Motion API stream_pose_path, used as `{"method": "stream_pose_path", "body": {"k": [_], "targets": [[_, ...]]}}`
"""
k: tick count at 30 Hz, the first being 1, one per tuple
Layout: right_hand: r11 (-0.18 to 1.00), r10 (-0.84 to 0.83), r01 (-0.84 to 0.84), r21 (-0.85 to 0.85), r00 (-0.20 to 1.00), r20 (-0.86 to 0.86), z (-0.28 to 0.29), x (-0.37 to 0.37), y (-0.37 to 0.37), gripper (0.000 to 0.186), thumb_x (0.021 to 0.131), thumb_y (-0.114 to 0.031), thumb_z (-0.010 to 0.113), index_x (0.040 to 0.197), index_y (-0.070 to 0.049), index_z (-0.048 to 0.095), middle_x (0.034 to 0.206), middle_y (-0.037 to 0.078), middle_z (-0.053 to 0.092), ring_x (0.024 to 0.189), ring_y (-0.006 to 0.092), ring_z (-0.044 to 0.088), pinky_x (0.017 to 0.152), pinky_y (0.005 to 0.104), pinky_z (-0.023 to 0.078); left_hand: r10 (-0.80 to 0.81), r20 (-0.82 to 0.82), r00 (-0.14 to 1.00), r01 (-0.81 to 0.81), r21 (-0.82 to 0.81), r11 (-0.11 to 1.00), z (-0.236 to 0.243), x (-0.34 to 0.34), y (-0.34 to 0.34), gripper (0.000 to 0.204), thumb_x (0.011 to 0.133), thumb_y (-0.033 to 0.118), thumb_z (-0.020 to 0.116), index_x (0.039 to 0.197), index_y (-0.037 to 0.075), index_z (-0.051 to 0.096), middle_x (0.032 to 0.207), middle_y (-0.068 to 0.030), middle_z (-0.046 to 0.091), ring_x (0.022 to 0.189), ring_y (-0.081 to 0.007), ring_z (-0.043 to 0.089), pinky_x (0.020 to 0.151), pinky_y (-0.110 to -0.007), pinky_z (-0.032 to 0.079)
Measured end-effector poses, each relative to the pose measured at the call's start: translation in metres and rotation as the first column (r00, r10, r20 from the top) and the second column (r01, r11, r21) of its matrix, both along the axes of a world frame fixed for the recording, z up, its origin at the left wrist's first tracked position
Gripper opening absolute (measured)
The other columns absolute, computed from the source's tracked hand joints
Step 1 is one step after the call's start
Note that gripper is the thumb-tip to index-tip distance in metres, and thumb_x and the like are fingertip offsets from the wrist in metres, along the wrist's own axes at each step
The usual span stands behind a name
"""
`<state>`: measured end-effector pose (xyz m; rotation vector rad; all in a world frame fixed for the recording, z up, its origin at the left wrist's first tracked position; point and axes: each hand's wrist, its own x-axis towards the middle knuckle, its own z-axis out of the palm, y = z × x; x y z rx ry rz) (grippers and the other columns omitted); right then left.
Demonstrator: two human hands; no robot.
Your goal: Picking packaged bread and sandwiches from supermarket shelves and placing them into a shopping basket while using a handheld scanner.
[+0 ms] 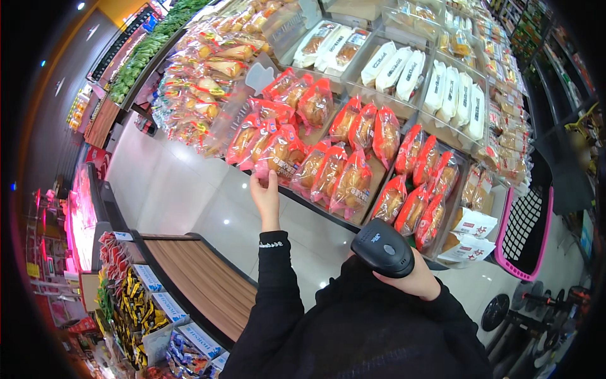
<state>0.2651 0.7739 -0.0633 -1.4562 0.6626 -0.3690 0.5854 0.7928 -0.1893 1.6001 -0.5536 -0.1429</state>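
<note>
In the tray's front row, a bag of bread (284,149) with red-and-clear wrapping lies tilted, browned buns showing through it. My left hand (264,192) reaches to its near lower corner, the fingertips closed on the pink edge of the wrapping. Similar red bags (314,168) lie just to the right, and more of them fill the compartments behind. My right hand (416,278) is close to my body, wrapped round a black handheld barcode scanner (382,248). The scanner's rounded head faces up and hides most of those fingers.
Packs in white wrappers (392,69) fill the bins farther back. Bagged pastries (218,66) are heaped at the left. A pink-rimmed black basket (524,227) stands at the right. A wood-topped counter (199,268) is at lower left, beside hanging snack packets (136,303).
</note>
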Motion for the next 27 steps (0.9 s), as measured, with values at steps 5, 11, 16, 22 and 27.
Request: {"method": "stream_pose_path", "body": {"k": [5, 11, 16, 22, 27], "targets": [[0.995, -0.096, 0.095, -0.019, 0.994, -0.056, -0.001, -0.011, 0.006, 0.045, 0.062, -0.006, 0.071, 0.102, -0.001, 0.051, 0.094, 0.006, 0.057, 0.087, 0.0121, 0.053, 0.08, 0.0261, 0.04, -0.024, 0.0, 1.0, 0.024, -0.015, 1.0, -0.008, 0.004, 0.006, 0.015, 0.08, 0.014, 0.058, 0.087, 0.001, 0.053, 0.076, -0.0002, 0.054, 0.066, -0.0059, 0.048, 0.059, -0.021, 0.039], [0.993, -0.112, 0.109, -0.047, 0.991, -0.069, -0.006, -0.036, 0.009, 0.046, 0.062, -0.006, 0.07, 0.103, 0.0, 0.05, 0.096, 0.007, 0.057, 0.088, 0.0139, 0.053, 0.081, 0.0268, 0.04, 0.109, 0.153, 0.982, -0.145, 0.248, 0.958, -0.005, 0.002, 0.0, 0.021, 0.078, 0.018, 0.061, 0.088, 0.0, 0.053, 0.071, -0.0024, 0.053, 0.064, -0.0091, 0.048, 0.059, -0.022, 0.039], [0.986, -0.106, 0.104, -0.132, 0.994, -0.01, -0.006, -0.066, 0.01, 0.046, 0.062, -0.005, 0.069, 0.104, 0.0, 0.05, 0.096, 0.008, 0.057, 0.089, 0.0145, 0.053, 0.081, 0.0275, 0.04, 0.135, 0.112, 0.985, -0.145, 0.087, 0.986, -0.002, -0.009, 0.011, 0.038, 0.078, 0.018, 0.06, 0.104, -0.003, 0.043, 0.094, -0.0107, 0.049, 0.081, -0.0156, 0.05, 0.07, -0.025, 0.042], [0.991, -0.063, 0.066, -0.115, 0.998, 0.028, 0.007, -0.137, 0.014, 0.05, 0.064, -0.008, 0.066, 0.109, 0.001, 0.045, 0.099, 0.016, 0.055, 0.093, 0.0249, 0.054, 0.082, 0.0326, 0.04, 0.154, 0.171, 0.973, -0.164, 0.045, 0.985, 0.027, -0.093, 0.027, 0.04, 0.08, 0.013, 0.055, 0.111, -0.003, 0.037, 0.104, -0.0131, 0.044, 0.091, -0.0182, 0.047, 0.078, -0.028, 0.041], [0.976, -0.103, 0.129, -0.175, 0.983, 0.152, 0.001, -0.214, 0.019, 0.045, 0.065, -0.01, 0.064, 0.105, 0.001, 0.046, 0.097, 0.017, 0.055, 0.09, 0.0262, 0.054, 0.08, 0.0335, 0.041, -0.157, 0.155, 0.975, 0.168, -0.062, 0.984, 0.077, -0.237, 0.015, 0.026, 0.084, 0.004, 0.045, 0.108, -0.002, 0.041, 0.097, -0.0103, 0.05, 0.085, -0.0163, 0.05, 0.076, -0.026, 0.041]]}}
